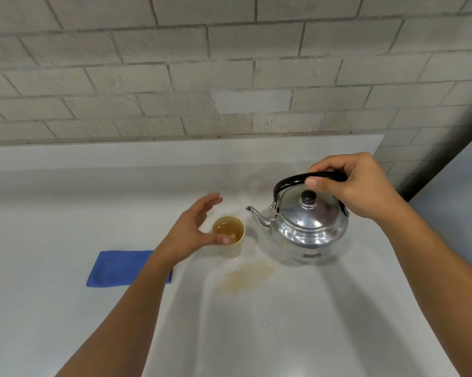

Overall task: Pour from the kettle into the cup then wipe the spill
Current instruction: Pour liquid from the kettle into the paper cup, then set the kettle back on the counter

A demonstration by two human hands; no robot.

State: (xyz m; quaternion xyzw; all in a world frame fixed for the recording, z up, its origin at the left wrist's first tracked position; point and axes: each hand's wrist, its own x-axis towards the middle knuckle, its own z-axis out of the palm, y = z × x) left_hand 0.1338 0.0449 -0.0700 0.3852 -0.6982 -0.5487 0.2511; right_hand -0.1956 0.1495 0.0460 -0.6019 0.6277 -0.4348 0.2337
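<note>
From the head camera I see both forearms reaching in from the bottom edge over the pale countertop (66, 227). My right hand (357, 183) is curled over the black handle (292, 179) of the steel kettle (308, 224), fingers wrapped round the top of the arch and the thumb pressed along its near side, so the grip is closed on the handle. The kettle sits upright on the counter directly beneath that hand, lid on, spout (256, 214) pointing left toward the cup (230, 236). My left hand (194, 229) is spread open, fingers fanned up and away, holding nothing; only the thumb tip (225, 240) overlaps the cup's near rim (whether it actually touches I cannot tell). The cup stands upright just right of that palm, with amber liquid inside. A yellowish spill (248, 277) lies on the counter in front of the cup and kettle. A folded blue cloth (115, 268) lies flat to the left, partly hidden under my left forearm.
</note>
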